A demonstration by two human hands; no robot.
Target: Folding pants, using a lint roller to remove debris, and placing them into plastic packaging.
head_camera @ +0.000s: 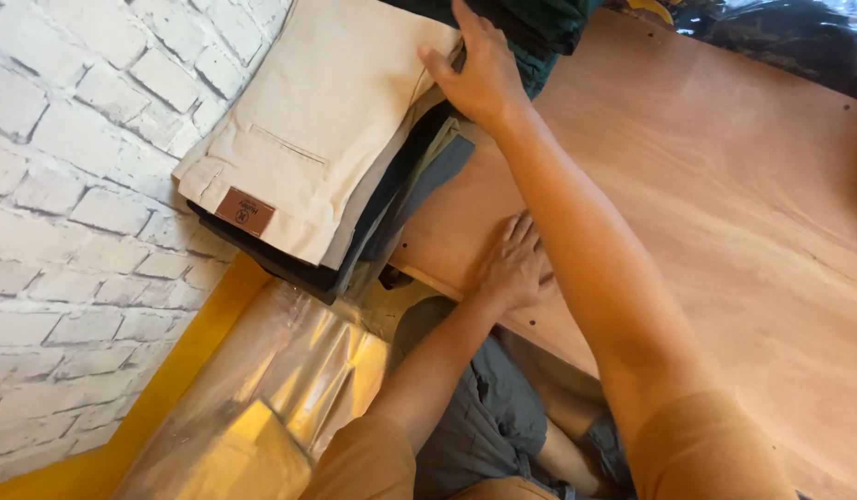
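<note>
A stack of folded trousers (308, 139) lies at the wooden table's (725, 204) corner, cream pair on top with a brown leather patch (244, 211), dark and grey pairs beneath. My right hand (479, 69) reaches across and grips the stack's far edge, thumb on the cream fabric. My left hand (513, 264) lies flat on the table's near edge, fingers spread, holding nothing.
A white brick wall (76, 185) runs along the left. Clear plastic bags (280, 389) lie on a yellow floor below the table. More dark folded clothes (539, 23) sit at the top, and dark plastic-wrapped bundles (789, 37) at the top right.
</note>
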